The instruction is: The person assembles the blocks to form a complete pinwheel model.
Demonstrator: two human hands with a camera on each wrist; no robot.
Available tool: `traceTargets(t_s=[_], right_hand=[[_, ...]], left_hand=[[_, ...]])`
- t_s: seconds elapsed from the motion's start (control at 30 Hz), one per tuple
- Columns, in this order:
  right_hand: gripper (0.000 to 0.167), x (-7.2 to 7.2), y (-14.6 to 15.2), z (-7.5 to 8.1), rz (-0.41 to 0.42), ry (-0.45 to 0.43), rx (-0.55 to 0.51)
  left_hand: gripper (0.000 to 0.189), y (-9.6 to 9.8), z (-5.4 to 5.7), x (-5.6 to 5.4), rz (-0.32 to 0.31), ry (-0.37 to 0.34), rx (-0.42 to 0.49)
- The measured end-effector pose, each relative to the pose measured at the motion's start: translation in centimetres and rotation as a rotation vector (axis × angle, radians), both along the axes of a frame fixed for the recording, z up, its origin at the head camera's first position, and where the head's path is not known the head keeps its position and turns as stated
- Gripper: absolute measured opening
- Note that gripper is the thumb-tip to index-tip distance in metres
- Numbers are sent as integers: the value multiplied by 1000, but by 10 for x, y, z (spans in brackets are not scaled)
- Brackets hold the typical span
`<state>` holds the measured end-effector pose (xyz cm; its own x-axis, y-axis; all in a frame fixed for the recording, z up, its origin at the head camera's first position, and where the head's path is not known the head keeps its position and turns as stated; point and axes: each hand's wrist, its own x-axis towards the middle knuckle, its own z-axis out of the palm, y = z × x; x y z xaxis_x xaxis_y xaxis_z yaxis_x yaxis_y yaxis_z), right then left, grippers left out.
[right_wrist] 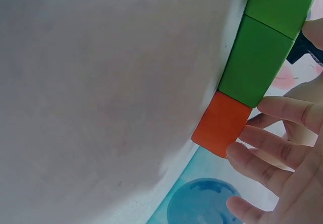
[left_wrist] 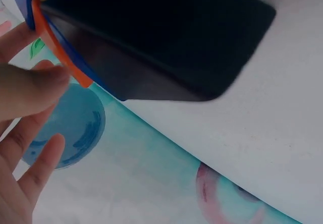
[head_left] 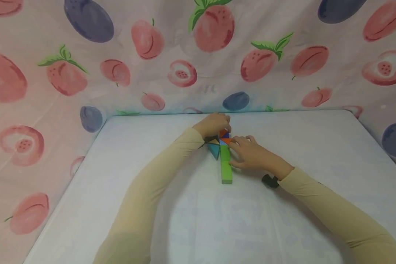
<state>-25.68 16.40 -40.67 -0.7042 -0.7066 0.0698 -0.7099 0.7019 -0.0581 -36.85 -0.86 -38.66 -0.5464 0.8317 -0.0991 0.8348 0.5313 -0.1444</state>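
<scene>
Several coloured wooden blocks lie together on the white table. Two green blocks (head_left: 226, 172) form a straight column, with an orange block (right_wrist: 222, 124) at its far end. A teal triangular block (head_left: 214, 149) and a tan block (head_left: 213, 141) adjoin on the left; orange and blue pieces (left_wrist: 68, 57) sit at the far end. My left hand (head_left: 214, 125) reaches over that end, its thumb and a finger touching these pieces, other fingers spread. Along the right side of the column, my right hand (head_left: 252, 154) rests extended fingertips against the orange and green blocks.
A large dark shape (left_wrist: 161, 42) fills much of the left wrist view, close to the lens; its kind cannot be told. A black device (head_left: 270, 180) sits under my right wrist. A fruit-print cloth (head_left: 181, 44) hangs behind the table's back edge.
</scene>
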Motion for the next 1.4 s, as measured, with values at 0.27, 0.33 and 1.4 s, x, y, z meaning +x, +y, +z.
traceTargets(t_s=[0.27, 0.33, 1.4], right_hand=[[59, 0, -1, 0, -17, -9, 15], [59, 0, -1, 1, -19, -14, 18], [51, 2, -3, 4, -55, -75, 25]], left_hand=[[32, -7, 4, 8, -9, 55, -27], [34, -9, 7, 10, -21, 63, -36], [52, -81, 2, 20, 187, -32, -9]])
